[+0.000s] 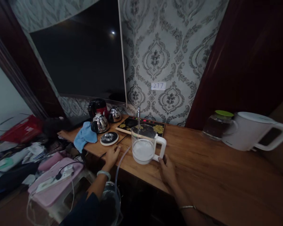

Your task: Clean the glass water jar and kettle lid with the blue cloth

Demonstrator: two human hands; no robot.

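Observation:
A clear glass kettle jug (pixel 143 153) with a white handle stands on the wooden table, partly filled with frothy water. Behind and above it, the slim metal spout (pixel 139 117) reaches over its mouth, and a stream appears to run down into it. My right hand (pixel 168 169) has its thumb and fingers closed at the lower end of the handle. Left of the jug, my left hand (pixel 112 157) rests at the table's front edge, fingers apart and holding nothing visible. Close to it lies a round kettle base (pixel 109 138), white-rimmed with a dark top.
The black tea stove panel (pixel 129 124) lies behind the jug. Shiny metal kettles (pixel 100 123) and a blue cloth (pixel 85 137) are at left. A clear hose (pixel 117 172) hangs over the front edge. At right stand a green-lidded glass pitcher (pixel 218 125) and a white kettle (pixel 247 131).

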